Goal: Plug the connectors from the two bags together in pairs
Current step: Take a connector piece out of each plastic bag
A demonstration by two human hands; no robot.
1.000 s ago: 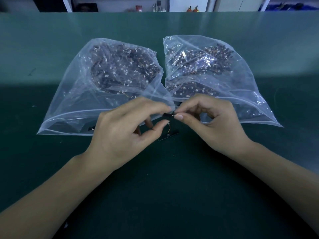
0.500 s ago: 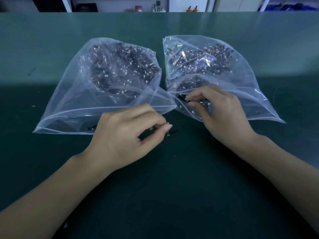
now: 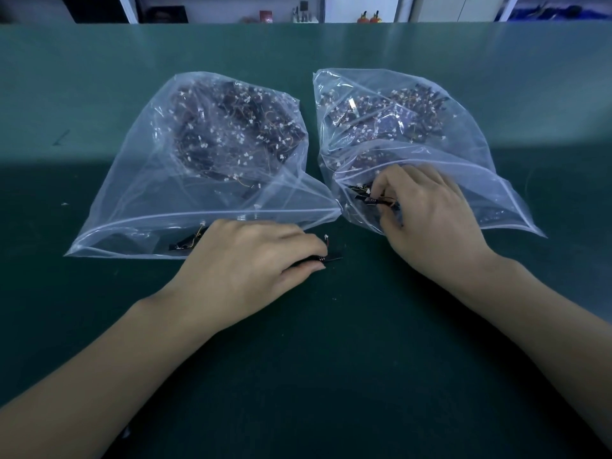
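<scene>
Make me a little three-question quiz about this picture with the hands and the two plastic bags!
1. True or false: the right hand is reaching into the mouth of the right bag.
2. Where does the small black part by the left hand lie? A) inside the left bag B) on the green table, just outside the bags C) on a shelf
3. Fill in: both bags are made of clear ____.

Key: 1 true. 2 B. 3 plastic.

Two bags [image 3: 139, 207] [image 3: 470, 134], two hands [image 3: 245, 263] [image 3: 430, 223]
</scene>
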